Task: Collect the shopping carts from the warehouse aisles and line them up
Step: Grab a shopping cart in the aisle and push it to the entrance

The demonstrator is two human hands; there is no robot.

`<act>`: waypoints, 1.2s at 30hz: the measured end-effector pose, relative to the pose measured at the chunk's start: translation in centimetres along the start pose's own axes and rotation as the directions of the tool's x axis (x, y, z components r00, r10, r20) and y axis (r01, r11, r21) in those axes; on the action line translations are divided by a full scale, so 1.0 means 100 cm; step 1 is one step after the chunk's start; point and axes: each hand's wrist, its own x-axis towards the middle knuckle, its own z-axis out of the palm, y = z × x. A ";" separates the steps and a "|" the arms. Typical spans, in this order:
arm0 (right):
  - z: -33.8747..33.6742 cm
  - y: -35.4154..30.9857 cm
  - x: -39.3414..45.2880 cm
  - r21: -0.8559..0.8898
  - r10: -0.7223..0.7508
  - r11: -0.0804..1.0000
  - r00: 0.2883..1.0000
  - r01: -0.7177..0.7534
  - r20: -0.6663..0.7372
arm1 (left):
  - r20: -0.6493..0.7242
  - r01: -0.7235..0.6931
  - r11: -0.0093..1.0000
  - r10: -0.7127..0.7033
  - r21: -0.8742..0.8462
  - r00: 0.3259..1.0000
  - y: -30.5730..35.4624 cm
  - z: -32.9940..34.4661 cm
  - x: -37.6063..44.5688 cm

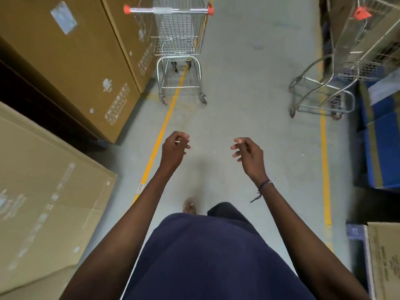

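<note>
A wire shopping cart [178,40] with orange handle caps stands ahead of me in the aisle, its handle facing me, straddling a yellow floor line. A second wire cart [346,68] stands at the right side, angled, partly cut off by the frame edge. My left hand [174,149] and my right hand [247,152] are stretched out in front of me over the bare floor, well short of the first cart. Both hold nothing; their fingers are loosely curled and apart.
Large cardboard boxes [71,61] line the left side, with another big box [43,191] nearer me. Blue crates and cartons [383,137] sit on the right, and a cardboard box [383,260] at the lower right. Yellow lines [324,161] mark the grey concrete aisle.
</note>
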 end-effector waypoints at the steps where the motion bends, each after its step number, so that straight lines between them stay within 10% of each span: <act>1: 0.002 -0.008 0.024 0.007 -0.002 1.000 1.000 0.002 -0.003 | -0.006 0.000 1.000 0.000 0.000 1.000 0.011 0.003 0.021; 25: 0.101 -0.187 0.625 0.030 -0.377 0.923 0.889 0.383 0.260 | -0.519 -0.079 0.996 0.047 -0.040 0.854 0.189 0.063 0.520; 32: 0.184 -0.211 0.730 -0.197 -0.510 0.792 0.804 0.578 0.306 | -0.540 -0.155 0.962 0.254 0.223 0.802 0.189 0.016 0.635; 36: 0.233 -0.199 0.780 -0.359 -0.391 0.738 0.796 0.571 0.463 | -0.369 -0.104 0.778 0.406 0.620 0.836 0.179 -0.028 0.709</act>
